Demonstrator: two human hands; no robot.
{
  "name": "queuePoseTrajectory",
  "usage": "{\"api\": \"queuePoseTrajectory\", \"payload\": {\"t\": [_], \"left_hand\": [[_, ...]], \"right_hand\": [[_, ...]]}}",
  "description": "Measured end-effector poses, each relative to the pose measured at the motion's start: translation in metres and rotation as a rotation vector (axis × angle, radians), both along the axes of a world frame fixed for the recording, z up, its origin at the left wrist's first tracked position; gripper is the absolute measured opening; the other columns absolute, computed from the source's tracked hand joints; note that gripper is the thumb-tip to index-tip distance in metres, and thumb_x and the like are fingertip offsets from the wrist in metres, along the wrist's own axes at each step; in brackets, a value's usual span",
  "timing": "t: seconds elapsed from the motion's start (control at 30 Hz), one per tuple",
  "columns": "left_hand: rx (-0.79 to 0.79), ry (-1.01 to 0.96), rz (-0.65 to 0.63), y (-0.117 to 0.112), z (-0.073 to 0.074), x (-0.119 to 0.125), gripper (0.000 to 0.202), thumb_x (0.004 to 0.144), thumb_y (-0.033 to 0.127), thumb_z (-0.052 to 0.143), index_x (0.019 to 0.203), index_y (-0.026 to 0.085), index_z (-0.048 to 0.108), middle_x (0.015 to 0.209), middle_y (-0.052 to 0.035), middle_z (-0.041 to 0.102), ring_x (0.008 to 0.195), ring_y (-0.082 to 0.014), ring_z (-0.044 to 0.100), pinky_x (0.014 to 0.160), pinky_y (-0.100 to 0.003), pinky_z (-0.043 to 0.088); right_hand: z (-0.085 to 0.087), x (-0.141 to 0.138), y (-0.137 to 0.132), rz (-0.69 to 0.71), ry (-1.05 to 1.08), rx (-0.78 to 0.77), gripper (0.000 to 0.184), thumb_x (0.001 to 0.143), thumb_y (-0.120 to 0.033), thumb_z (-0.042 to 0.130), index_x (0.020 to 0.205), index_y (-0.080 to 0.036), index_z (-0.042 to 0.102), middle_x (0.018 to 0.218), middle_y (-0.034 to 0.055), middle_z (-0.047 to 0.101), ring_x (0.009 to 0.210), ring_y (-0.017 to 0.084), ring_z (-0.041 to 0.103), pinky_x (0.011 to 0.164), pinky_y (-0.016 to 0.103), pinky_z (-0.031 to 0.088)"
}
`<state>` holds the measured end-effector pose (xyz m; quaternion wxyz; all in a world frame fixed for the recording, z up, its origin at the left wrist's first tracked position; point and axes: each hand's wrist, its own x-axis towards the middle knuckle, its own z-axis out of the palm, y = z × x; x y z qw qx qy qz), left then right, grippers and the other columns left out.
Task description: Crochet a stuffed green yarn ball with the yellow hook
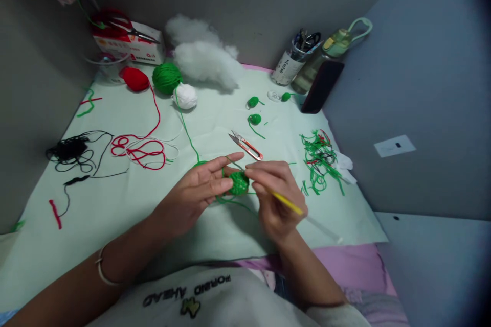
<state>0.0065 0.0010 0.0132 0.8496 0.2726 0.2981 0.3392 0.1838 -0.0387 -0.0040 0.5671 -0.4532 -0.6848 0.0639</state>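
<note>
My left hand (199,189) pinches a small green crocheted piece (239,183) between thumb and fingers, index finger stretched out above it. My right hand (274,194) is closed around a yellow crochet hook (287,204), its tip at the green piece. Green yarn runs from the piece back across the pale green cloth (115,204) to a green yarn ball (166,77).
Thread snips (246,145) lie just beyond my hands. A red yarn ball (135,79), a white ball (185,96), white stuffing (207,59), small green crocheted pieces (253,110), green yarn scraps (320,161), loose red and black yarn, a tool jar (289,64), bottle and box surround.
</note>
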Motion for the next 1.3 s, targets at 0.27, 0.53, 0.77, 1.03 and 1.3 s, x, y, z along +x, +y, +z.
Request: {"api": "queuePoseTrajectory", "payload": {"t": [0.27,0.53,0.77,1.03,1.3], "left_hand": [[0.065,-0.091,-0.135,0.010,-0.004,-0.011,0.042,0.089,0.023,0.077,0.130,0.023,0.078,0.102,-0.0061,0.078,0.100,-0.0192,0.072,0.094,-0.029,0.051],[0.075,-0.060,-0.090,0.008,0.001,-0.008,0.049,0.088,0.021,0.075,0.137,0.023,0.073,0.110,-0.0072,0.079,0.102,-0.0215,0.071,0.103,-0.035,0.047],[0.031,-0.136,-0.142,0.012,-0.007,-0.014,0.047,0.086,0.022,0.073,0.134,0.018,0.075,0.093,-0.0046,0.072,0.085,-0.0154,0.064,0.081,-0.026,0.049],[0.189,0.091,-0.124,0.009,-0.005,-0.012,0.058,0.080,0.022,0.087,0.136,0.030,0.074,0.107,-0.0030,0.071,0.100,-0.0176,0.067,0.091,-0.029,0.050],[0.268,0.156,0.003,0.007,0.002,-0.006,0.066,0.073,0.019,0.094,0.135,0.032,0.074,0.107,-0.0001,0.069,0.106,-0.0170,0.069,0.097,-0.029,0.052]], "right_hand": [[0.012,0.001,0.010,0.310,0.712,-0.390,0.018,0.098,-0.036,0.069,0.091,-0.025,0.079,0.079,0.0033,0.074,0.065,0.016,0.065,0.057,0.030,0.057],[0.004,-0.002,0.011,0.349,0.698,-0.358,0.013,0.099,-0.032,0.070,0.099,-0.027,0.082,0.089,0.0031,0.076,0.077,0.016,0.068,0.066,0.030,0.058],[0.014,0.003,0.011,0.274,0.832,-0.478,0.017,0.094,-0.040,0.076,0.087,-0.024,0.081,0.080,0.0027,0.073,0.066,0.014,0.063,0.061,0.029,0.056],[0.010,0.004,0.011,0.373,0.669,-0.435,0.016,0.098,-0.038,0.071,0.095,-0.028,0.082,0.087,0.0033,0.077,0.081,0.018,0.070,0.068,0.032,0.058],[0.007,0.003,0.013,0.389,0.602,-0.391,0.016,0.103,-0.029,0.065,0.104,-0.029,0.081,0.097,0.0025,0.080,0.090,0.017,0.073,0.076,0.032,0.058]]}}
